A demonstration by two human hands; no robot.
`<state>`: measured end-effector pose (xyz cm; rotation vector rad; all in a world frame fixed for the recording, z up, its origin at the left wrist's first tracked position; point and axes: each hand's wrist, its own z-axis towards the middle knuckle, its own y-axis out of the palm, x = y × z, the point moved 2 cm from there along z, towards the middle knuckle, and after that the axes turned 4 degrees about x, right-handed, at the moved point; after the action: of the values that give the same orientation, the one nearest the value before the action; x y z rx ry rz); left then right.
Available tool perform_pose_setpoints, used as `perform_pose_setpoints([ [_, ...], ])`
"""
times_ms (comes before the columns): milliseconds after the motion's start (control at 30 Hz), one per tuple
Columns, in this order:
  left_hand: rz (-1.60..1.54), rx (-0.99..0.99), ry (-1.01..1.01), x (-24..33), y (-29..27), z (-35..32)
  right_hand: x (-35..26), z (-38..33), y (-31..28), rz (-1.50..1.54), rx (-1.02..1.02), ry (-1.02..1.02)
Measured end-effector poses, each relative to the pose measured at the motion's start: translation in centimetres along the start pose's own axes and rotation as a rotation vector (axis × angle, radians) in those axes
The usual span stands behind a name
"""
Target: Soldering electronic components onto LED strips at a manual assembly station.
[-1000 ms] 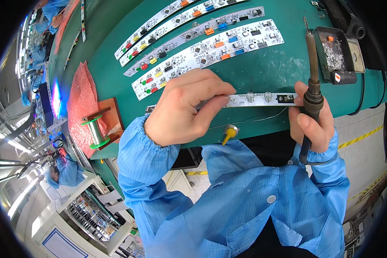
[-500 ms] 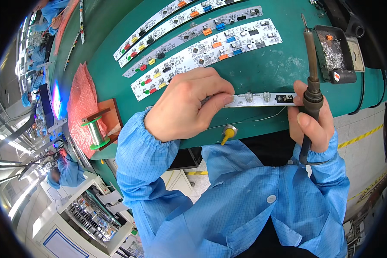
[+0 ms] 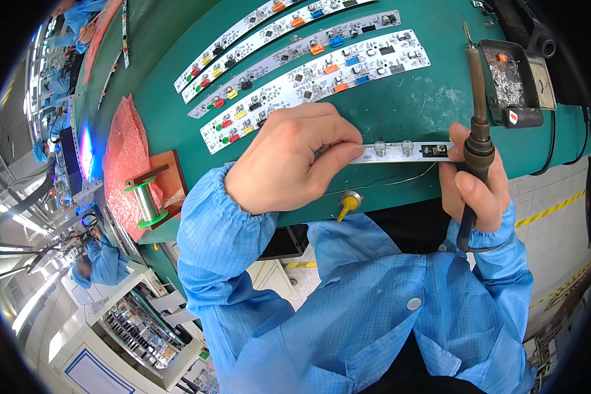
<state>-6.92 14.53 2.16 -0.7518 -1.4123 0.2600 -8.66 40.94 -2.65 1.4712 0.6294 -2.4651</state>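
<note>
A narrow white circuit board [image 3: 397, 152] lies crosswise in front of me, with two clear round parts upright on it and a black part at its right end. My left hand [image 3: 294, 157] covers its left stretch, thumb and forefinger pinched together at the board; whatever sits between the fingertips is hidden. In my right hand [image 3: 476, 184] is a soldering iron [image 3: 477, 98], its tip pointing up and away from the board. That hand's thumb and fingers also touch the board's right end. A thin solder wire [image 3: 400, 180] runs along the near side of the board.
Several larger circuit boards [image 3: 315, 82] with coloured connectors lie on the green mat [image 3: 433, 85] beyond my hands. A solder spool [image 3: 146, 202] and pink bubble wrap [image 3: 126, 171] stand left. At right is a dark metal box [image 3: 522, 117]. A yellow-tipped knob [image 3: 349, 202] sits at the table edge.
My left hand has shifted slightly to the right along the board, still pinched. My right hand, the soldering iron and the board look unmoved.
</note>
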Motion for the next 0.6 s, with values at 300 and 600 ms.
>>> perform_pose_setpoints([
  [300,0.039,0.038,0.083,0.2,0.8,-0.3,0.3,0.0,0.3,-0.159,0.055,-0.217],
  [600,0.262,0.266,0.154,1.1,2.5,-2.5,0.1,0.0,0.2,-0.362,-0.001,-0.249],
])
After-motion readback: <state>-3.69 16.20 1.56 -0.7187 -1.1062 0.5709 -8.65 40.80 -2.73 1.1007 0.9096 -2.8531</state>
